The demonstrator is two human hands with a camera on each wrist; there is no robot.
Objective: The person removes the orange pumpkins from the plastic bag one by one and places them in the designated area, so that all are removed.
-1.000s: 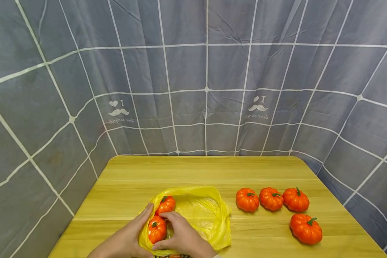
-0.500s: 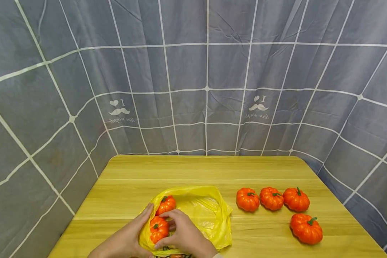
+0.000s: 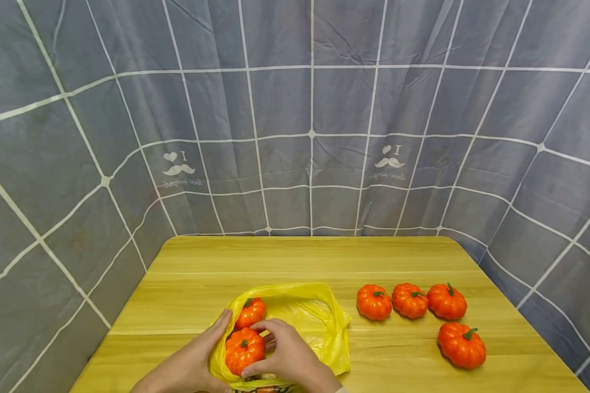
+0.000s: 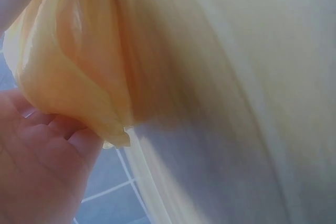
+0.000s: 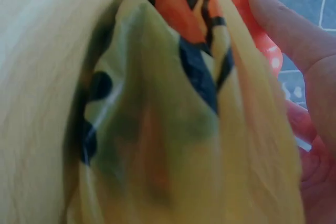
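Observation:
A yellow plastic bag [image 3: 319,349] lies on the table with its mouth spread wide. My left hand [image 3: 204,349] holds its left side, fingers along the outside; in the left wrist view the bag [image 4: 79,66] hangs between thumb and fingers. My right hand [image 3: 292,352] reaches into the mouth and grips a small orange pumpkin [image 3: 243,352] with a green stem, thumb at its near side and fingers at its far right. Just beyond it inside the bag sits a second pumpkin [image 3: 252,312]. The right wrist view shows the gripped pumpkin [image 5: 260,35] beside the thumb, partly behind the bag.
Three pumpkins stand in a row at the right: a left one [image 3: 373,302], a middle one [image 3: 409,300] and a right one [image 3: 447,301]. Another pumpkin [image 3: 461,345] lies nearer the front. A grey checked curtain [image 3: 295,164] surrounds the wooden table [image 3: 285,256].
The pumpkin in my right hand has come up and slightly right, and looks larger in the head view. My left hand stays at the bag's side. The head view has shifted slightly.

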